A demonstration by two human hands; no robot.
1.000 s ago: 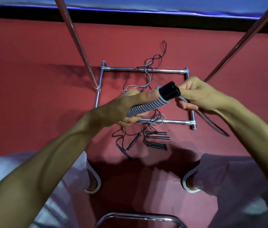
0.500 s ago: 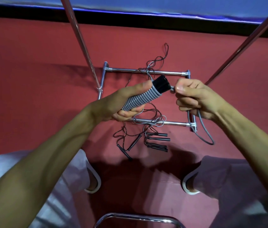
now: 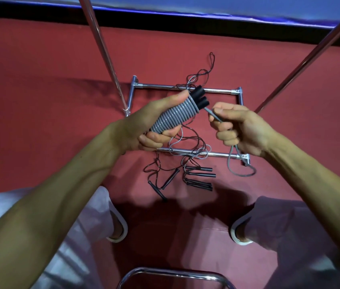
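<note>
Coils of grey plastic cord [image 3: 173, 117] wrap the black rope handles [image 3: 200, 97] that your left hand [image 3: 142, 125] grips above the chrome tube frame [image 3: 221, 90]; your right hand [image 3: 242, 128] clasps the cord's loose tail.

The red floor [image 3: 39, 80] fills the frame. In the middle lie a metal frame [image 3: 223, 90] and tangled ropes [image 3: 200, 184] with black handles.

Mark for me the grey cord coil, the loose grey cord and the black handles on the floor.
grey cord coil [image 3: 173, 118], head view, middle of the windings.
loose grey cord [image 3: 208, 111], head view, taut stretch beside the coil.
black handles on the floor [image 3: 202, 175], head view, shaft of one handle.
</note>
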